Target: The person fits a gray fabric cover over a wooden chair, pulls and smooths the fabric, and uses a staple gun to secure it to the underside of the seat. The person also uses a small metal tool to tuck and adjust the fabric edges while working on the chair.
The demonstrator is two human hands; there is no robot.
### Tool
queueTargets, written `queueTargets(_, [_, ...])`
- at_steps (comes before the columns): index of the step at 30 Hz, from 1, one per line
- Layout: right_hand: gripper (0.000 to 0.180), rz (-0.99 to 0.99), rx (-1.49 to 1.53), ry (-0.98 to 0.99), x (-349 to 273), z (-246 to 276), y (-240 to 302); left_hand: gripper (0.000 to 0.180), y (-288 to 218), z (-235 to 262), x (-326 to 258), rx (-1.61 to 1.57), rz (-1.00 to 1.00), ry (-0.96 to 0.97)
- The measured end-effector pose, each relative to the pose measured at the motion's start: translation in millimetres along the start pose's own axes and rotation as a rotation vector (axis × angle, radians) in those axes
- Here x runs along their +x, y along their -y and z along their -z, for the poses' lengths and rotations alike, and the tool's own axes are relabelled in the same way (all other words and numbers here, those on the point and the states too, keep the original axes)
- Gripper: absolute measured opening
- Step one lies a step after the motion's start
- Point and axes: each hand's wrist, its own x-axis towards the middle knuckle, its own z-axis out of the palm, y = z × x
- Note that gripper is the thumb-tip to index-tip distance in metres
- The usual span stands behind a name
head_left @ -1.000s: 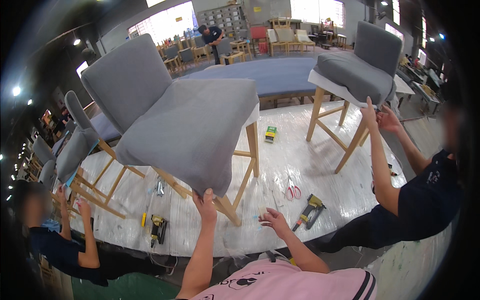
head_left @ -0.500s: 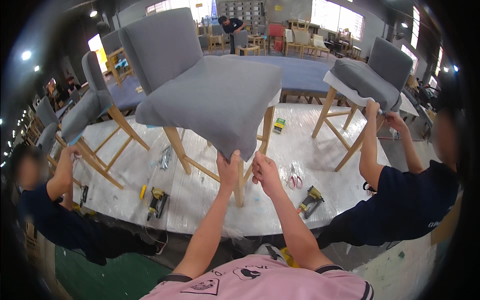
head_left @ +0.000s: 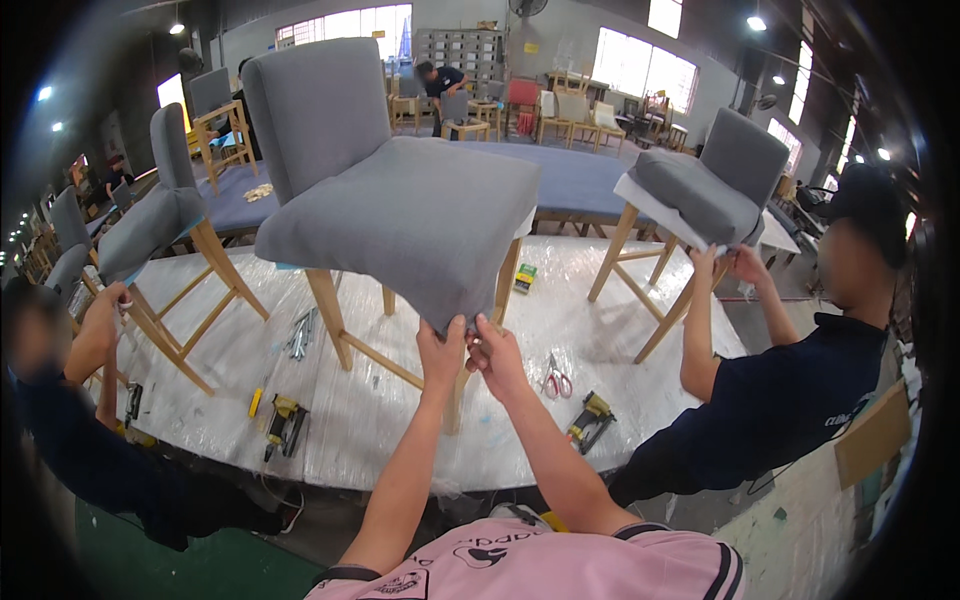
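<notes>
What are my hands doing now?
Left hand: closed, pinching a corner of the grey seat cover.
Right hand: curled at that corner; whether it grips cannot be told.

Furniture workshop in here, upholstery side. Film-covered tabletop [head_left: 345, 440] carries grey-clad tall chairs [head_left: 400, 205], fastening guns [head_left: 290, 408], scissors [head_left: 557, 384]. Co-workers [head_left: 795, 375] in navy at left and right of frame. Red and cream chairs [head_left: 572, 108] grouped upper centre. Big industrial hall: windows [head_left: 640, 75], ceiling lamps [head_left: 755, 23].
</notes>
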Motion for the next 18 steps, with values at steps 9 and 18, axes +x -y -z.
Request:
queueTargets(9, [0.041, 0.204, -0.241, 0.067, 16, 5, -21, 0.041, -8, 4, -1, 0.012, 0.070, 0.029])
queueTargets(18, [0.041, 0.308, -0.282, 0.025, 24, -1, -33, 0.045, -14, -8, -16, -0.017, -0.012, -0.169])
